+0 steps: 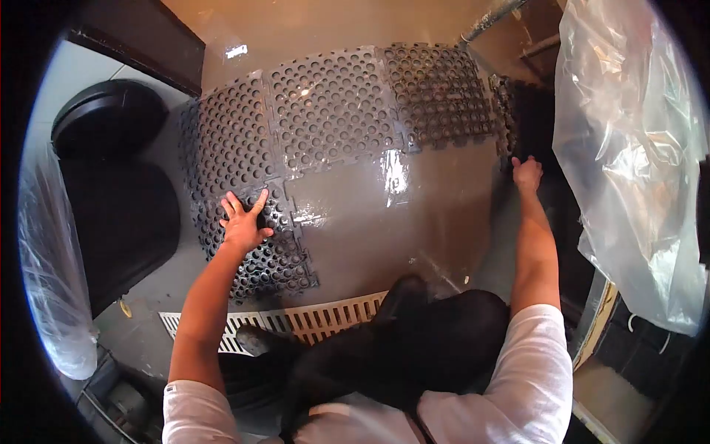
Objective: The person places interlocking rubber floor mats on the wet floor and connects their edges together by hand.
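Dark rubber mat tiles full of round holes lie on the wet floor, joined at notched edges. My left hand (248, 222) is spread flat on the near left mat tile (277, 270), with nothing in its grasp. Beyond it are the left corner tile (229, 140), a middle tile (329, 103) and a darker, wetter tile (440, 92). At the right end of this row, a dark mat tile (504, 118) appears raised or tilted in shadow. My right hand (526, 175) has its fingers curled at that tile's near edge; the fingertips are partly hidden.
Glossy wet floor (392, 214) shows inside the bend of tiles. A slotted drain grate (325, 320) runs close to my legs. Black bins (111, 118) stand at the left. Clear plastic sheeting (636, 163) hangs at the right, and a pipe (492, 18) is at the back.
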